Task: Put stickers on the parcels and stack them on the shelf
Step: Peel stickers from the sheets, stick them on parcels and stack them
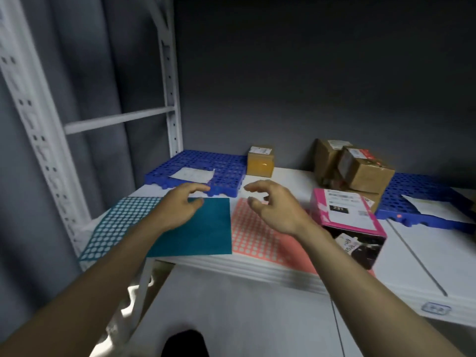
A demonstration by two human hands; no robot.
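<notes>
Two sticker sheets lie on the white shelf [425,253]: a teal sticker sheet [201,228], partly used, and to its right a pink sticker sheet [257,240]. My left hand [177,204] hovers over the teal sheet with its fingers apart and empty. Above the pink sheet's far end my right hand [273,204] is also open, fingers curled. A pink-and-black parcel [347,222] with a white label stands just right of that hand. A small yellow-brown parcel [260,161] stands at the back. Several brown cardboard parcels [355,166] are piled at the back right.
A blue perforated mat [226,163] with a white paper [193,175] on it lies at the back left. Another blue mat [417,194] with paper lies at the right. White shelf uprights [170,86] stand on the left, and a grey wall closes the back.
</notes>
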